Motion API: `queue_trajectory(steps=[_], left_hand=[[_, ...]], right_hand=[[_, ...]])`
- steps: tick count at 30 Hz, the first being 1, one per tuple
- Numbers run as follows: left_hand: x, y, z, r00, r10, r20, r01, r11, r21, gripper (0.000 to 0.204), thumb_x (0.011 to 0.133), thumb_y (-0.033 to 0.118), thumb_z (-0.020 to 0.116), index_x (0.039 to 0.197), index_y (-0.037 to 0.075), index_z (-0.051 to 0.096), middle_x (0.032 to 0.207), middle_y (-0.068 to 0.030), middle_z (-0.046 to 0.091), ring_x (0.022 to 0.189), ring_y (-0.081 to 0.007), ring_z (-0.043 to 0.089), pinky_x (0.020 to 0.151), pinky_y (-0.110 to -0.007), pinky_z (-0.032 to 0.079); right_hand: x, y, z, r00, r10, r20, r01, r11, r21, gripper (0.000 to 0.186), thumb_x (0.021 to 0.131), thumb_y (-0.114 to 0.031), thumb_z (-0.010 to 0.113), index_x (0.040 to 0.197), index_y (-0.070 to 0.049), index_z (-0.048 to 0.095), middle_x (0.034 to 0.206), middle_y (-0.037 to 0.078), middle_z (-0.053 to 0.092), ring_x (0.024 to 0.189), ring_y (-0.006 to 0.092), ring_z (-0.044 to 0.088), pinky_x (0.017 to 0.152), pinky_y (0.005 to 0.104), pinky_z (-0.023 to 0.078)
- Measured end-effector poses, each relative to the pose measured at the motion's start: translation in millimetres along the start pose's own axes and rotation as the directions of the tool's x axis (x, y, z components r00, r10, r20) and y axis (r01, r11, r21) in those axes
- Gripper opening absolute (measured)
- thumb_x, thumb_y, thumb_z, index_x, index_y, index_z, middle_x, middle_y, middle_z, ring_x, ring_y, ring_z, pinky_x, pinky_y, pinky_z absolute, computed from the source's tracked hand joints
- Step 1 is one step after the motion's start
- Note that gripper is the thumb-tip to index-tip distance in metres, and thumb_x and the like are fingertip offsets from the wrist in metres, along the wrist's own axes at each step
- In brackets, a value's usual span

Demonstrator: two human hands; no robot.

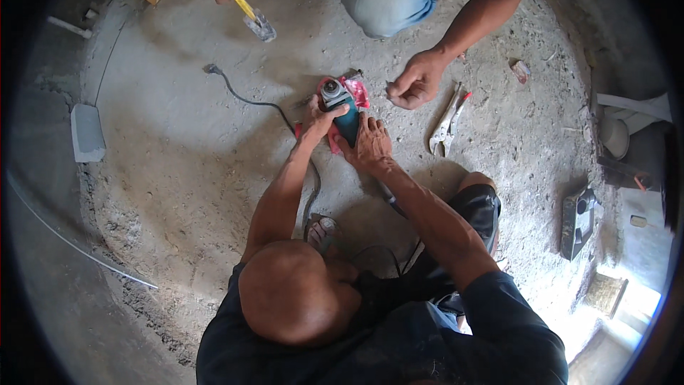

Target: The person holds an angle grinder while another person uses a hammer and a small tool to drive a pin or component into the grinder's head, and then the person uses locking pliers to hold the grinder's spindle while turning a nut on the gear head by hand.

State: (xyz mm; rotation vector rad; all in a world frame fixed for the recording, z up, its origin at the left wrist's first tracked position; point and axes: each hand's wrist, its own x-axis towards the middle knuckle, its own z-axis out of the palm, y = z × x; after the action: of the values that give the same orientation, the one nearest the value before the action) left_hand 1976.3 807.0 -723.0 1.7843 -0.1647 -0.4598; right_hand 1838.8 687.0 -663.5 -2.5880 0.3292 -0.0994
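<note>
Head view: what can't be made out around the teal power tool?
All head view:
- Underside of the teal power tool: hidden by its body, the left hand and right hand.
- Whatever may be at the fingertips of the co-worker's hand near the pliers: too small.
- Co-worker's head: cut off by top edge.

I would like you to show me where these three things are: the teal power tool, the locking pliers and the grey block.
Teal power tool point(348, 125): head view, on its teal body.
Locking pliers point(447, 122): head view, on the metal middle.
Grey block point(87, 130): head view, on its broad face.
</note>
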Motion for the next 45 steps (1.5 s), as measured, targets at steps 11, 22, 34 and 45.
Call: queue_trajectory(steps=[11, 22, 34, 45], left_hand=[[-1, -2, -3, 0.997, -0.002, 0.078, 0.014, 0.989, -0.146, 0.065, 0.072, 0.034, 0.088, 0.118, -0.001, 0.058, 0.113, -0.0111, 0.069, 0.103, -0.0195, 0.064, 0.096, -0.033, 0.047], [-11, 28, -5, 0.978, -0.046, 0.204, 0.08, 0.984, -0.161, 0.056, 0.076, 0.027, 0.087, 0.119, 0.003, 0.059, 0.11, -0.0052, 0.07, 0.099, -0.0141, 0.064, 0.091, -0.03, 0.048], [-1, 2, 2, 0.998, -0.026, 0.06, 0.038, 0.974, -0.223, 0.038, 0.079, 0.011, 0.083, 0.112, 0.003, 0.067, 0.106, -0.0037, 0.072, 0.095, -0.0122, 0.066, 0.088, -0.029, 0.051], [-27, 39, 15, 0.983, 0.055, -0.177, -0.046, 0.997, 0.056, 0.076, 0.073, 0.014, 0.088, 0.127, -0.004, 0.037, 0.119, -0.0193, 0.061, 0.103, -0.024, 0.064, 0.09, -0.035, 0.052]], right_hand=[[10, 196, -115, 0.997, -0.063, -0.04, 0.047, 0.947, -0.318, 0.07, 0.069, -0.004, 0.067, 0.137, -0.006, 0.052, 0.126, 0.019, 0.06, 0.12, 0.0375, 0.055, 0.106, 0.0407, 0.044], [39, 266, -145, 0.949, -0.284, 0.141, 0.316, 0.837, -0.447, 0.043, 0.085, 0.0, 0.054, 0.126, -0.01, 0.061, 0.136, 0.011, 0.057, 0.131, 0.0299, 0.051, 0.106, 0.0406, 0.046], [73, 275, -161, 0.824, -0.354, 0.442, 0.563, 0.588, -0.581, 0.036, 0.08, -0.019, 0.069, 0.117, -0.018, 0.068, 0.116, 0.004, 0.064, 0.119, 0.0247, 0.058, 0.104, 0.0383, 0.044], [-12, 221, -269, 0.748, 0.058, 0.661, 0.394, 0.762, -0.513, 0.026, 0.083, -0.033, 0.075, 0.1, -0.015, 0.07, 0.097, 0.009, 0.063, 0.098, 0.0306, 0.065, 0.082, 0.0452, 0.054]])
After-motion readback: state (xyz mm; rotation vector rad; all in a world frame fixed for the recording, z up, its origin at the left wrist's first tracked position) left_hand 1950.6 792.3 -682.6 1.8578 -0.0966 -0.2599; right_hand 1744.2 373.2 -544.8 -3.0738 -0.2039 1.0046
